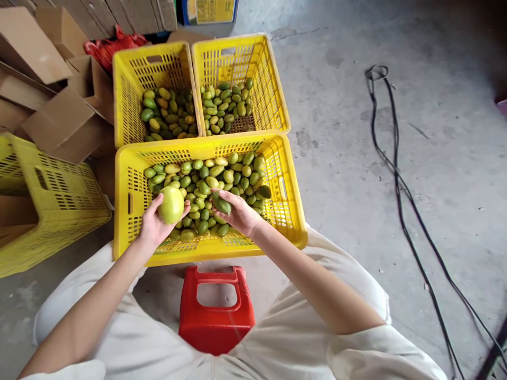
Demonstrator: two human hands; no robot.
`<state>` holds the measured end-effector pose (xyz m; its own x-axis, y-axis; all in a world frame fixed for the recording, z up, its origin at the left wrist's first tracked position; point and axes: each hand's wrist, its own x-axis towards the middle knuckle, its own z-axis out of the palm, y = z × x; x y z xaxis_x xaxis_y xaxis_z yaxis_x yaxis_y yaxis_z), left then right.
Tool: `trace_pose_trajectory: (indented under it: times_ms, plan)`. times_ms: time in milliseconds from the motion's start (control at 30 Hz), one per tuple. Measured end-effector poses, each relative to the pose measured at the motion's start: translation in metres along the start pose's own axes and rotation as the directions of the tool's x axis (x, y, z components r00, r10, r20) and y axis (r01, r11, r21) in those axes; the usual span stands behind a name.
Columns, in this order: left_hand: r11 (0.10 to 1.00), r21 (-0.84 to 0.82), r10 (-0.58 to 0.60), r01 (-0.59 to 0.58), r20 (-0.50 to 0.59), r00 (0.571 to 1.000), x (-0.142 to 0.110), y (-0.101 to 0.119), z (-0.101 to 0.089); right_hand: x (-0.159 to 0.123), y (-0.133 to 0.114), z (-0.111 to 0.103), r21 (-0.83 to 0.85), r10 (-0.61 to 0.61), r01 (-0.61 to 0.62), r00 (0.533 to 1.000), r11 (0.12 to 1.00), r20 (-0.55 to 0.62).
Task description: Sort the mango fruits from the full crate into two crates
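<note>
My left hand point(151, 228) is wrapped round a large, smooth yellow-green fruit point(171, 205), holding it up above the near yellow crate point(206, 254). A smaller dark green oval fruit point(221, 202) sits between the fingers of my right hand point(242, 215), also above that crate. Below both hands, many green and yellowish oval fruits point(204, 187) lie heaped in the crate. Their exact kind does not show clearly.
Two more yellow crates point(119, 95) point(277, 89) with similar fruit stand behind the near one. Cardboard boxes point(65, 124) pile up at left, beside another yellow crate point(67, 184). A red stool point(216, 322) stands between my legs. Black cable point(396, 169) lies on the concrete floor.
</note>
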<state>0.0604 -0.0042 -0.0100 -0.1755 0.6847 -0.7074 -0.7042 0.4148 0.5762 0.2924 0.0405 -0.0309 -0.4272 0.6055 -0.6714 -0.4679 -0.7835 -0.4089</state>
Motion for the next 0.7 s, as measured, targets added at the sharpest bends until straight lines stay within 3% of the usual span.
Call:
trace_pose_trajectory:
  times_ms: [133,300,567,700]
  plan:
    - [0.998,0.06,0.028,-0.027,-0.006,1.0,0.0006,0.0008,-0.0002,-0.0023,-0.003,0.0,0.021,-0.01,0.011,0.998,1.0,-0.063]
    - [0.988,0.153,-0.011,-0.009,0.13,0.991,0.0009,0.0019,-0.0025,0.0008,-0.0034,-0.0021,0.026,-0.016,0.017,1.0,1.0,-0.011]
    - [0.992,0.059,-0.117,0.11,0.133,0.984,-0.0025,0.0015,0.0008,0.002,-0.0052,-0.0026,0.099,-0.026,0.024,0.999,0.995,0.025]
    - [0.986,0.095,-0.145,0.134,0.12,0.982,-0.002,-0.0019,0.003,0.0063,-0.0006,-0.0054,0.102,-0.035,0.034,0.999,0.994,0.009]
